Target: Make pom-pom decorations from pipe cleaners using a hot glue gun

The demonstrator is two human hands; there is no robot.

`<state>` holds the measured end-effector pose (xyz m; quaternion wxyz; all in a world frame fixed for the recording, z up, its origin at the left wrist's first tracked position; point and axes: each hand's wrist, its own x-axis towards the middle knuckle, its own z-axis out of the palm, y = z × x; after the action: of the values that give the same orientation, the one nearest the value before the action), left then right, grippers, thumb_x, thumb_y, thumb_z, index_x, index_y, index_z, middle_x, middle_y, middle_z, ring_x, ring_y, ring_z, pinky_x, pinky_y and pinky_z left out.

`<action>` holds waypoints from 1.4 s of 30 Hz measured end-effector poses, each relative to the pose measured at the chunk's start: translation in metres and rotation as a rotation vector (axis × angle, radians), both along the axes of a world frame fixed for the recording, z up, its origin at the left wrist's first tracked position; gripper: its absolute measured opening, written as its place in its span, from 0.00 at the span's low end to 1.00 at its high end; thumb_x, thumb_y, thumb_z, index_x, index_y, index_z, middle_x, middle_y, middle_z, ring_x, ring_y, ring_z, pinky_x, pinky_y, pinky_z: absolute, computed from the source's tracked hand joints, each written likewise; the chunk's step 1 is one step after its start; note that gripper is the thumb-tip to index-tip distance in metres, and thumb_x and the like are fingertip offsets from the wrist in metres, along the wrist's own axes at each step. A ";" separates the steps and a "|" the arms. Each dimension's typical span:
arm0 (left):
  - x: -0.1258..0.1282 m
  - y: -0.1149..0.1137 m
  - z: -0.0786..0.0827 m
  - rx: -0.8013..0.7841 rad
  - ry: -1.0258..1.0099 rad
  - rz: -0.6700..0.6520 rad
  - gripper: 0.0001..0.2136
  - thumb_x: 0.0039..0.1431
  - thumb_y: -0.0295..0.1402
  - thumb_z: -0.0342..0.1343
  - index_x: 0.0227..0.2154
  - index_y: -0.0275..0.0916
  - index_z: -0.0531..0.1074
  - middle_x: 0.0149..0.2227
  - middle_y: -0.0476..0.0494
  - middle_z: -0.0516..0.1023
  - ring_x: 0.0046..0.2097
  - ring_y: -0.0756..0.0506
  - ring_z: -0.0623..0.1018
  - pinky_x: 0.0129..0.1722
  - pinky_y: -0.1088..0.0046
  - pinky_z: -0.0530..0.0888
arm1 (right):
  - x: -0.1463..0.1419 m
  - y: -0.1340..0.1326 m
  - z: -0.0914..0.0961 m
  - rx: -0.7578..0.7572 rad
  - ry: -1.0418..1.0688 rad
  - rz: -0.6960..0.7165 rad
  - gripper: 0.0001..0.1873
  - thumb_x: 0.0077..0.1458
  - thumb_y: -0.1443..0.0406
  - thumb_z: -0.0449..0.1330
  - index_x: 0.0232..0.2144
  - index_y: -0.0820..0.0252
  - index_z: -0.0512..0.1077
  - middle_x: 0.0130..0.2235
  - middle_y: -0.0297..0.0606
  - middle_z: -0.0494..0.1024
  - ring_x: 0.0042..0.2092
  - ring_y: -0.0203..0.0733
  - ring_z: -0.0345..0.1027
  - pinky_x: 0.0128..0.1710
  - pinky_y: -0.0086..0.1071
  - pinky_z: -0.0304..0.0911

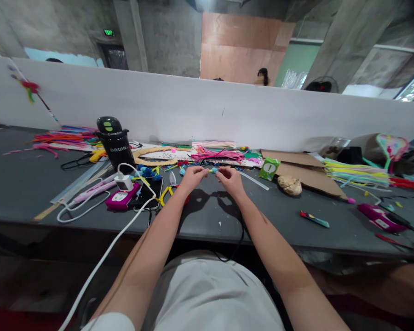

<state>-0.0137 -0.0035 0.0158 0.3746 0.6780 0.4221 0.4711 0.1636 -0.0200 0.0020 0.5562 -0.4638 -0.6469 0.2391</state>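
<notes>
Both hands meet above the middle of the table, fingers pinched around a small light-blue and yellow fuzzy craft piece. My left hand grips its left end, and my right hand has the other end. The fingertips cover much of the piece, so its full shape is hidden. Just right of my right hand lies a translucent white stick. Yellow-handled pliers rest by my left forearm. Beyond the hands is a bundle of pink pipe cleaners.
At left stand a black bottle, a purple power socket with a white cable, and a phone. To the right are a green box, a stone-like lump, cardboard and a small coloured tool. A white partition closes the back.
</notes>
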 end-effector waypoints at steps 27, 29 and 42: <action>-0.004 0.003 0.001 -0.056 -0.169 0.024 0.16 0.51 0.45 0.57 0.19 0.37 0.70 0.15 0.53 0.61 0.20 0.53 0.61 0.22 0.75 0.57 | 0.000 -0.003 0.005 -0.075 0.014 -0.011 0.10 0.51 0.60 0.53 0.29 0.59 0.71 0.24 0.33 0.74 0.25 0.36 0.66 0.26 0.29 0.63; -0.005 0.003 0.003 -0.091 -0.210 0.050 0.16 0.51 0.46 0.57 0.19 0.37 0.70 0.15 0.53 0.60 0.19 0.53 0.61 0.21 0.75 0.57 | -0.001 -0.003 0.004 -0.078 -0.062 -0.021 0.10 0.52 0.60 0.52 0.24 0.57 0.68 0.20 0.31 0.68 0.24 0.36 0.63 0.25 0.28 0.59; -0.006 0.005 0.002 -0.163 -0.390 0.073 0.21 0.51 0.52 0.55 0.22 0.36 0.69 0.17 0.54 0.60 0.18 0.54 0.59 0.19 0.76 0.54 | 0.007 -0.009 0.006 -0.311 -0.316 0.260 0.17 0.51 0.58 0.56 0.15 0.59 0.66 0.14 0.29 0.66 0.17 0.33 0.60 0.19 0.27 0.55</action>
<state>-0.0201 0.0020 0.0180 0.4855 0.5255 0.4027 0.5710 0.1708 -0.0295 0.0078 0.3348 -0.4881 -0.7355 0.3298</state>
